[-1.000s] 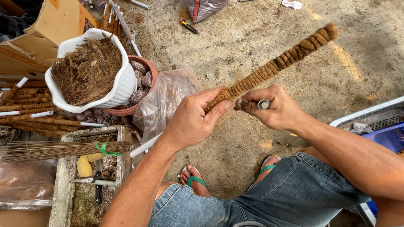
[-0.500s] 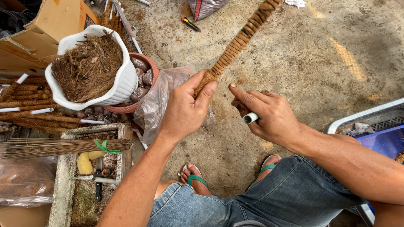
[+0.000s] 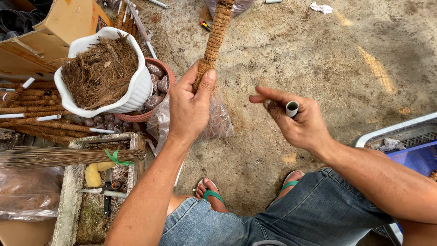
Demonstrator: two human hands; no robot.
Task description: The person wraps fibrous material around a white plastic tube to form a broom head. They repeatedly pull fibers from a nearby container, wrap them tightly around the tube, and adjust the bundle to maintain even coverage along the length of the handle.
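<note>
One view: head camera, looking down past the knees to the concrete floor (image 3: 318,59).
Left hand (image 3: 189,107): fingers wrapped tight round the lower end of the fibre-wrapped pole (image 3: 217,32); thumb pressed up along it; pole runs up and away from the fingertips, out of the top edge.
Right hand (image 3: 298,120): apart from the pole, to the right of the left fingers; forefinger stretched toward it, the other fingers curled loosely about a short white tube (image 3: 292,109).
Pole wrap: brown fibre coils cover all the length that shows; the end inside the left fist is hidden.
Done, judged: a stack of wrapped poles (image 3: 41,116) lies left of the left fingers, white tube ends showing.
Left, judged: white pot of loose fibre (image 3: 102,73) still heaped, so material remains; whether this pole is finished, I cannot tell.
Nearby: scissors (image 3: 104,191) in a concrete trough, below the left forearm.
</note>
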